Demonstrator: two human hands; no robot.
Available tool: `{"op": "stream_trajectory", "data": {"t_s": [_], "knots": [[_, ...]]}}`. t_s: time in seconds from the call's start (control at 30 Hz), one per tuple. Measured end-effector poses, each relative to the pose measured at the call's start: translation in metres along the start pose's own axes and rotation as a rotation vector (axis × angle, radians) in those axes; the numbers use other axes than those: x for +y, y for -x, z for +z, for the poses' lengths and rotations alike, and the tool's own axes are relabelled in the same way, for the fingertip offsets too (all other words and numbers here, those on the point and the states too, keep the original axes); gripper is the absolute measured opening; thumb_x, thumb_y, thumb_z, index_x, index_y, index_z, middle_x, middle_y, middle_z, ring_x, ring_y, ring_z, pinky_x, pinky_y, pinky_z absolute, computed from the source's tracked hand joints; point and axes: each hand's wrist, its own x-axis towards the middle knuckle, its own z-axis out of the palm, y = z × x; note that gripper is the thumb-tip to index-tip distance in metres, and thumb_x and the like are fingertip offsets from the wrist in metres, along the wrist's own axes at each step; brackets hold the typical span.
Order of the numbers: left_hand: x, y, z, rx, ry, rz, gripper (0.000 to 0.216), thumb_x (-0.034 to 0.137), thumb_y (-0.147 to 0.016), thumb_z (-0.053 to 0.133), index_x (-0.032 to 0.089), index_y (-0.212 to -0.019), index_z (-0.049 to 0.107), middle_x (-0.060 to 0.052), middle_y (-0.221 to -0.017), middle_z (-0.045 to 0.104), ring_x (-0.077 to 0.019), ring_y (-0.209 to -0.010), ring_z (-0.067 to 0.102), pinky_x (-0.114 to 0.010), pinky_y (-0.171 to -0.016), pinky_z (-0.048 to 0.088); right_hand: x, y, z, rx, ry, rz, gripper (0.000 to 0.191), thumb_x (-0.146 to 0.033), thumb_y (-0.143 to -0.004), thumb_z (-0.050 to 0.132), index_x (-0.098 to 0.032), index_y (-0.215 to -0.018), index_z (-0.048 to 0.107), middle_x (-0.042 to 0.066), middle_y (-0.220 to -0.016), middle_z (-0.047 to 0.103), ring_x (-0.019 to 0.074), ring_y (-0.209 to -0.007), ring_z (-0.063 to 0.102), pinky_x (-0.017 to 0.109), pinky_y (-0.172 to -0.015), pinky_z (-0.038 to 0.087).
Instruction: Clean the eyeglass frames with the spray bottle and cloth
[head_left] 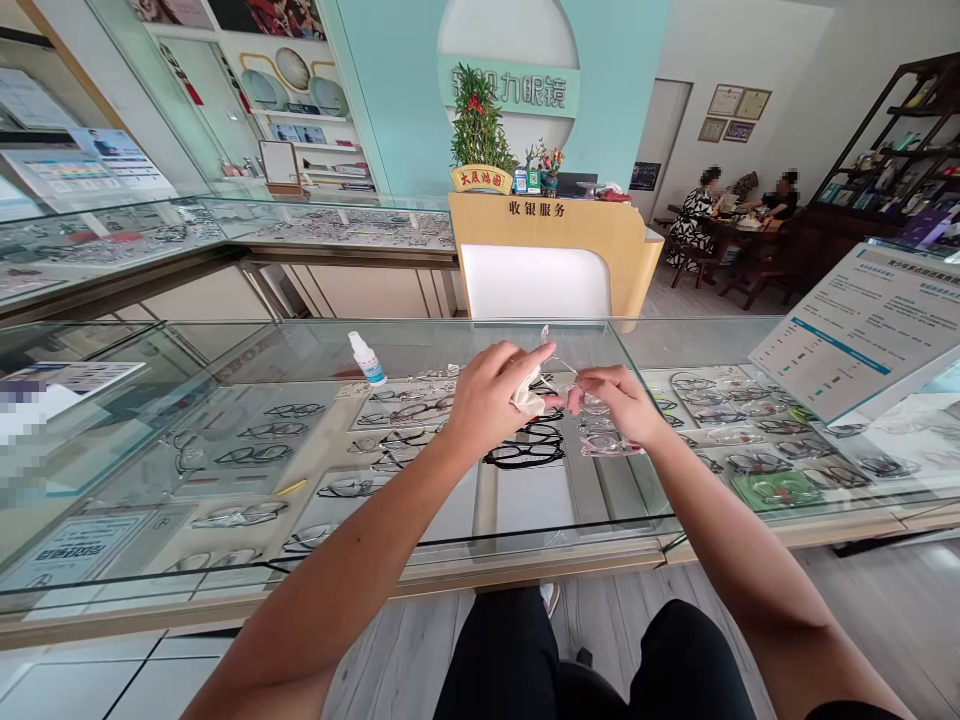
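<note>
Thin, pale, wiry glasses (562, 365) at twelve o'clock, over glass-topped desk (450, 572). Right hand (619, 400) pinching three-o'clock end; left hand (491, 395) gripping whitish cloth (529, 398) at nine-o'clock side. Lenses hard to make out from here.

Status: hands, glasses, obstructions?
Left hand holding pale cloth. Right hand pinching thin glasses, partly hidden. Spray bottle standing to the left, apart from both hands.

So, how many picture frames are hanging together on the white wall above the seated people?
4, in two rows: the upper-left frame, the upper-right frame, the lower-left frame and the lower-right frame. None in that group looks hidden.
</note>
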Motion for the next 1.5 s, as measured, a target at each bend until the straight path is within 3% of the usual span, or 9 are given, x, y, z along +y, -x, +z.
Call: {"op": "stream_trajectory", "data": {"t_s": [0.17,0.3,0.47,0.53,0.67,0.8,0.97,1.07,1.5], "knots": [[0.002,0.001,-0.001,0.0,0.063,-0.07,0.056,0.054,-0.094,0.087,0.029,-0.143,0.075,-0.012,-0.128,0.074,-0.022,-0.098,0.076,-0.036,-0.089,0.063,-0.001,0.001,0.001,-0.011,-0.003,0.016,0.04,-0.033,-0.102,0.054,-0.023,-0.072,0.078,0.004,-0.071,0.077,0.0217,-0.074,0.065,0.037,-0.079,0.05],[0.007,0.0,0.0,0.021,0.073,-0.083,0.057,0.047,-0.092,0.09,0.027,-0.143,0.074,-0.015,-0.137,0.078,-0.0285,-0.116,0.079,-0.041,-0.101,0.064,-0.002,0.001,0.001,-0.015,0.023,0.002,0.041,-0.033,-0.103,0.052,-0.023,-0.073,0.079,0.004,-0.073,0.078,0.0222,-0.075,0.065,0.037,-0.079,0.05],[0.008,0.001,0.001,0.009,0.082,-0.126,0.055,0.049,-0.09,0.092,0.027,-0.138,0.075,-0.015,-0.136,0.082,-0.0275,-0.107,0.081,-0.043,-0.096,0.066,-0.004,0.0,0.004,0.021,0.183,-0.128,0.047,-0.037,-0.108,0.049,-0.025,-0.071,0.076,0.004,-0.073,0.079,0.0225,-0.072,0.068,0.042,-0.084,0.052],[0.007,0.003,0.001,0.029,0.083,-0.138,0.054,0.049,-0.09,0.092,0.027,-0.136,0.076,-0.014,-0.135,0.082,-0.0286,-0.111,0.081,-0.044,-0.1,0.066,-0.002,0.002,0.006,0.123,0.323,-0.235,0.044,-0.042,-0.109,0.05,-0.026,-0.078,0.077,0.005,-0.08,0.08,0.0251,-0.079,0.072,0.046,-0.092,0.052],[0.006,-0.002,-0.008,0.192,0.117,-0.12,0.058,0.041,-0.088,0.095,0.027,-0.139,0.073,-0.012,-0.135,0.08,-0.0288,-0.122,0.079,-0.044,-0.107,0.066,-0.001,0.006,0.007,0.476,0.547,-0.476,0.034,-0.047,-0.105,0.057,-0.027,-0.124,0.076,0.013,-0.124,0.079,0.035,-0.121,0.071,0.055,-0.107,0.053],[0.005,-0.04,-0.029,0.429,0.097,-0.058,0.062,0.032,-0.085,0.098,0.026,-0.14,0.07,-0.01,-0.131,0.077,-0.0269,-0.119,0.078,-0.042,-0.101,0.067,-0.029,-0.001,0.002,0.637,0.707,-0.593,0.048,-0.044,-0.1,0.066,-0.027,-0.144,0.062,0.016,-0.132,0.071,0.0355,-0.124,0.067,0.056,-0.104,0.058],[0.004,-0.107,-0.059,0.681,0.03,-0.052,0.063,0.045,-0.082,0.098,0.03,-0.137,0.07,-0.007,-0.126,0.072,-0.0269,-0.118,0.072,-0.047,-0.104,0.063,-0.103,-0.032,0.001,0.696,0.788,-0.603,0.069,-0.045,-0.099,0.074,-0.03,-0.161,0.049,0.018,-0.156,0.061,0.0387,-0.14,0.062,0.062,-0.107,0.06],[0.005,-0.125,-0.066,0.754,0.064,-0.081,0.065,0.049,-0.083,0.097,0.031,-0.139,0.069,-0.007,-0.13,0.071,-0.028,-0.122,0.07,-0.049,-0.11,0.06,-0.133,-0.046,0.006,0.741,0.752,-0.609,0.071,-0.048,-0.101,0.075,-0.031,-0.163,0.046,0.017,-0.157,0.062,0.0386,-0.139,0.065,0.063,-0.109,0.06],[0.001,-0.123,-0.061,0.711,0.015,-0.143,0.061,0.063,-0.086,0.091,0.029,-0.133,0.073,-0.006,-0.121,0.07,-0.0267,-0.113,0.072,-0.045,-0.103,0.063,-0.132,-0.052,0.007,0.764,0.783,-0.484,0.056,-0.055,-0.103,0.076,-0.029,-0.152,0.065,0.013,-0.137,0.076,0.0341,-0.117,0.075,0.058,-0.102,0.065]]}}
